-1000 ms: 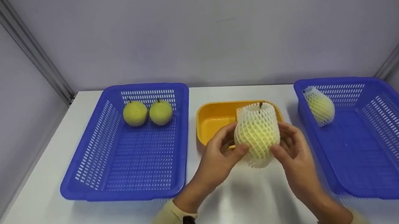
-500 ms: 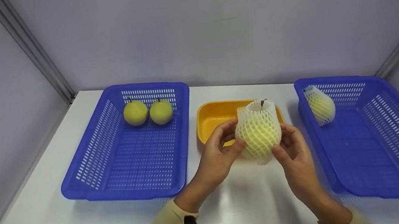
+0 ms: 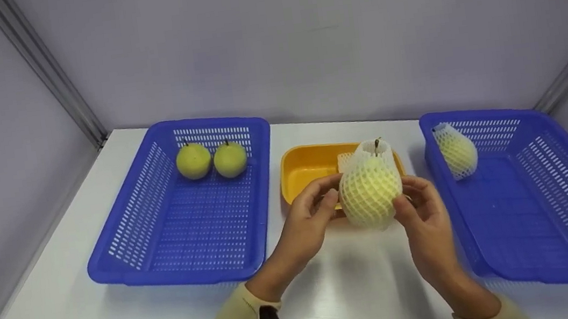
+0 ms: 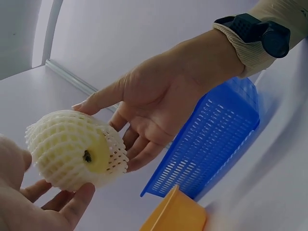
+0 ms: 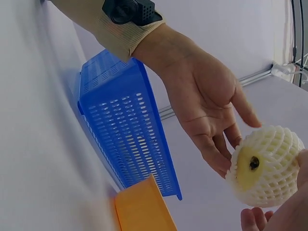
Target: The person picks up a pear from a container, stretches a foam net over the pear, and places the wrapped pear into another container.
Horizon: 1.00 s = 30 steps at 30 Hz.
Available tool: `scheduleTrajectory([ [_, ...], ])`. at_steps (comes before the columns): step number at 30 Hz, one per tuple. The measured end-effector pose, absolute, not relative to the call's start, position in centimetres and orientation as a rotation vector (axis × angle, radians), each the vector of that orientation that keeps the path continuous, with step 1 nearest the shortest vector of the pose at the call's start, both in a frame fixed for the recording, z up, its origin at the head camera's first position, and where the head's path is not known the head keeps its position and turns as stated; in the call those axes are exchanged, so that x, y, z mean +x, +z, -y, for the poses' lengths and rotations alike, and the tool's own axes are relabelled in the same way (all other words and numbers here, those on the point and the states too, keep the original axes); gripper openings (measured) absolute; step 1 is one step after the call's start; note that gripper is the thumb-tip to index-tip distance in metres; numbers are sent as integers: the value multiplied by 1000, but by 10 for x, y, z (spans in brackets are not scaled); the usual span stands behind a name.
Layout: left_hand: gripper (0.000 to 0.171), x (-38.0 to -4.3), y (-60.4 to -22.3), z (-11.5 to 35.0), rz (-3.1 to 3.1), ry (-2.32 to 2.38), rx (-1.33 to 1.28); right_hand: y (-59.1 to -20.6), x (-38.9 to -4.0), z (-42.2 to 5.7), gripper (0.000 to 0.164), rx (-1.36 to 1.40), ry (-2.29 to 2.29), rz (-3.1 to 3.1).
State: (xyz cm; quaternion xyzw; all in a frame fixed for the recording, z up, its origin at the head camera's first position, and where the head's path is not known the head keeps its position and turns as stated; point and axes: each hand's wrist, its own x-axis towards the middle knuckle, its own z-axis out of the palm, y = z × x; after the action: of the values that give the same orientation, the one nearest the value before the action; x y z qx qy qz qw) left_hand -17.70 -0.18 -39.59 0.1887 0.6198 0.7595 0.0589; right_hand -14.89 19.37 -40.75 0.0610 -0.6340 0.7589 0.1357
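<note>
In the head view, a pale yellow pear (image 3: 372, 194) in a white foam net is held up between both hands, its stem showing at the net's top opening. The left hand (image 3: 304, 225) holds its left side, fingers partly hidden behind it; the thumb is raised by its edge. At the right side, the right hand (image 3: 427, 231) grips with the thumb in front and fingers behind. Both wrist views show the pear (image 4: 72, 149) from below, with its dark blossom end bare in the net's lower opening. Beneath and behind it stands an orange container (image 3: 300, 179).
A blue basket (image 3: 185, 278) on the left holds two bare pears (image 3: 211, 161). The blue basket (image 3: 547, 276) on the right holds one netted pear (image 3: 456, 152). A white foam piece (image 3: 345, 161) shows in the orange container. Grey walls enclose the white table (image 3: 54, 318).
The pear has shifted slightly right, its stem end up and right. The left thumb has come off the front of the net. The right hand has moved slightly right.
</note>
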Motion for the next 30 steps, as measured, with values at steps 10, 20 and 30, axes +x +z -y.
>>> scheduleTrajectory([
  [10, 56, -174, -395, 2, -1911, 2226, 617, -409, -147, -195, 41, 360, 2267, 1800],
  [20, 49, -174, -391, 4, -1878, 2238, 569, -408, -150, -195, 29, 202, 2252, 1796],
  [30, 46, -173, -392, 2, -1872, 2342, 476, -409, -146, -194, 47, 423, 2364, 1733],
])
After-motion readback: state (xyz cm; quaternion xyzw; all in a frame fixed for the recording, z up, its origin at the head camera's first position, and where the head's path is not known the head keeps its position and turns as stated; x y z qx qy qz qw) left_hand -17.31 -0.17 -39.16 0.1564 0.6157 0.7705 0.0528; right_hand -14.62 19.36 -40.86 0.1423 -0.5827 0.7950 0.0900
